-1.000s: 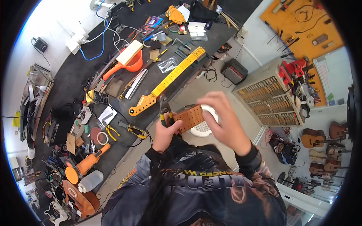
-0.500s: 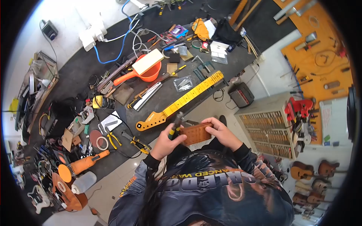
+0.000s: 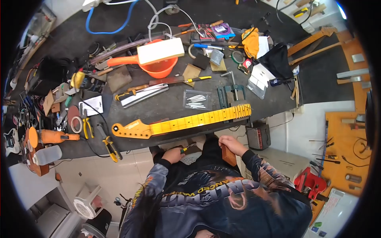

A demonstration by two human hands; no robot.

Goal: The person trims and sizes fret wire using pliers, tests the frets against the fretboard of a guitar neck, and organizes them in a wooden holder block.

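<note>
Low in front of my lap, my left hand (image 3: pixel 173 156) is closed round a small tool (image 3: pixel 185 149) with a yellow-and-dark handle. Its metal end points right, too small to name exactly. My right hand (image 3: pixel 233 145) grips a reddish-brown wooden block (image 3: pixel 228 155), held over my right thigh. Beyond both hands, a yellow guitar neck (image 3: pixel 182 123) lies along the bench's near edge, its headstock to the left. A green bench vise (image 3: pixel 229 96) sits behind the neck's right end. Neither hand touches the neck.
On the dark bench (image 3: pixel 158 113) lie an orange dipper (image 3: pixel 158 68) with a pale block (image 3: pixel 160 50) across it, a bag of slim white pieces (image 3: pixel 196 100), pliers (image 3: pixel 109 144) and an orange power tool (image 3: pixel 51 136). A small amplifier (image 3: pixel 258 136) stands right of my right hand.
My hands have come apart and lowered toward my lap, the tool leftward and the block rightward. The view has turned, so the neck now lies more nearly level.
</note>
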